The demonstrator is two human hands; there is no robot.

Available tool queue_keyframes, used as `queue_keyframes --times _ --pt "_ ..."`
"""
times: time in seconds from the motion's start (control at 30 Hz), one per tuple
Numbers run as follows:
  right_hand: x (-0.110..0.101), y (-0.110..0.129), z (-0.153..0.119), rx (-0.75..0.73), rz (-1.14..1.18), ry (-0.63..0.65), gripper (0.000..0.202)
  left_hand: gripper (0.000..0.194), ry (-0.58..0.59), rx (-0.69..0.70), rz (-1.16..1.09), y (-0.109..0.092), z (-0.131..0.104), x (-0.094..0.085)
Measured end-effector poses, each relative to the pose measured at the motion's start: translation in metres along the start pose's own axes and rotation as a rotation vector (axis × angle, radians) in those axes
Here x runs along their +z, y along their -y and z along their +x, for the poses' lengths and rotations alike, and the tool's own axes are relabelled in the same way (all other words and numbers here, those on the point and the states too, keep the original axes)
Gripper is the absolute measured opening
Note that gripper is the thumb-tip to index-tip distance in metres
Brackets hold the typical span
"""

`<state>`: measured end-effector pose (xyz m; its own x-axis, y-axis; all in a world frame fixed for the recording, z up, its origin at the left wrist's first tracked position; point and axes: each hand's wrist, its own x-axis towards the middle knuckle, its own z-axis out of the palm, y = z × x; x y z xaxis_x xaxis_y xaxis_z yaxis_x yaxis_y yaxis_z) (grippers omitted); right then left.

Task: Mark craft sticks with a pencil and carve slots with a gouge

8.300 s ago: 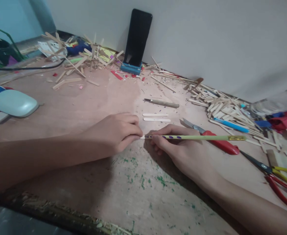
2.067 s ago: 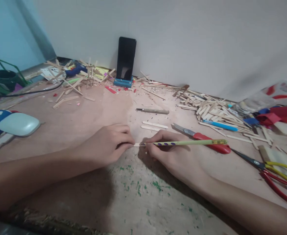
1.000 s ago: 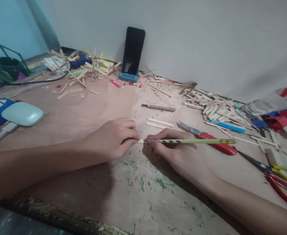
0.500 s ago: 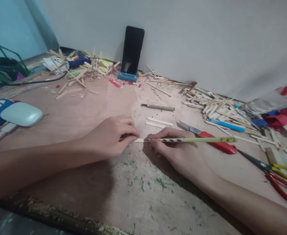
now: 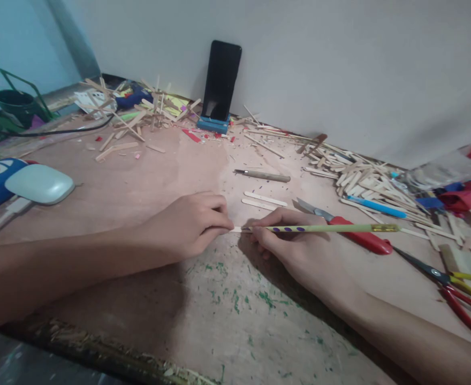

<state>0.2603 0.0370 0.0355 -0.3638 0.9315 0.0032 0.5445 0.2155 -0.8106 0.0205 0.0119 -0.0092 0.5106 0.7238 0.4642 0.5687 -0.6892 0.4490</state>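
My left hand (image 5: 193, 223) pinches a pale wooden stick (image 5: 237, 230) against the tabletop, its fingers covering much of it. Facing it, my right hand (image 5: 289, 235) is closed round a light green pencil (image 5: 332, 228) with purple spots. The pencil lies almost level, its tip at the stick and its gold end pointing right. Two small wooden sticks (image 5: 264, 200) lie just beyond my hands. Farther back is a thin knife (image 5: 263, 175) with a wooden handle.
Red-handled scissors (image 5: 359, 235) lie partly behind the pencil; a second pair (image 5: 436, 274) is at the right. Loose sticks (image 5: 367, 184) are heaped at the back right. A phone (image 5: 221, 80) stands against the wall. A white mouse (image 5: 40, 184) is at the left.
The whole view has shifted slightly, so everything sits a little farther right. Less of the pinched stick shows between my hands. Both hands keep their hold.
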Motion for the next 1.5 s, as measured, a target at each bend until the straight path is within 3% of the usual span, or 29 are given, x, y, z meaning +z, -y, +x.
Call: queue_keyframes --times 1.5 --pt "0.0006 -0.0019 0.0007 0.024 -0.004 0.011 0.015 0.023 0.027 -0.020 0.019 -0.0030 0.0016 -0.0017"
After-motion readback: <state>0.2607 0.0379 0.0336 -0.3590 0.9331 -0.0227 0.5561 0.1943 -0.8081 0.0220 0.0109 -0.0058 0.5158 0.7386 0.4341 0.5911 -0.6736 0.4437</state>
